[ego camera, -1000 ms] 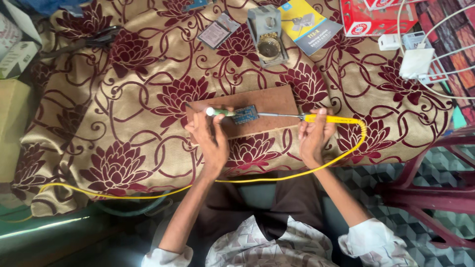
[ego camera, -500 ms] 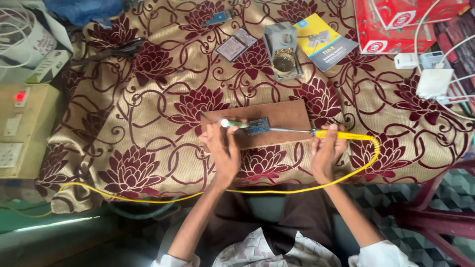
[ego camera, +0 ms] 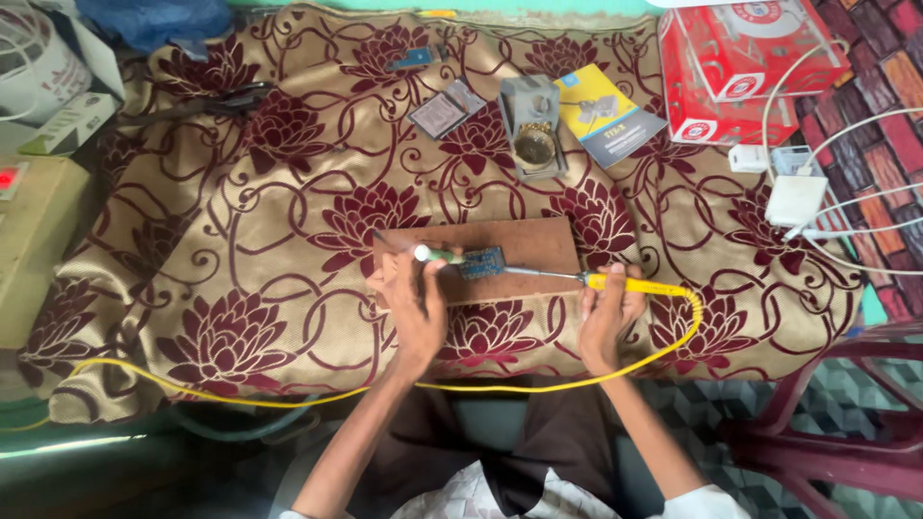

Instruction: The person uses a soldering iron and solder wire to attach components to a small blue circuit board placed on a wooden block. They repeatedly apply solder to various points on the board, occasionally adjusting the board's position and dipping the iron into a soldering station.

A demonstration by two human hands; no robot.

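Note:
A brown wooden board [ego camera: 538, 240] lies on a gold cloth with maroon flowers [ego camera: 288, 221]. A small blue circuit board [ego camera: 481, 261] rests on it. My left hand [ego camera: 415, 308] holds a thin green stick with a white tip [ego camera: 431, 255] against the circuit board's left end. My right hand [ego camera: 608, 312] grips the yellow handle of a soldering iron [ego camera: 625, 284], whose metal shaft points left and reaches the circuit board's right edge. The iron's yellow cord [ego camera: 538, 386] loops right, then runs left along the table's front edge.
Behind the board stand a grey holder with brass wool [ego camera: 532, 135], a yellow and blue booklet [ego camera: 608, 117], a small packet [ego camera: 444, 111] and a red box [ego camera: 740, 67]. A white adapter with cables [ego camera: 796, 197] sits at right. A beige box [ego camera: 34, 240] is at left.
The camera view shifted, so everything sits lower and further right in frame. Both hands keep their grips at the circuit board, the iron tip staying at its right edge.

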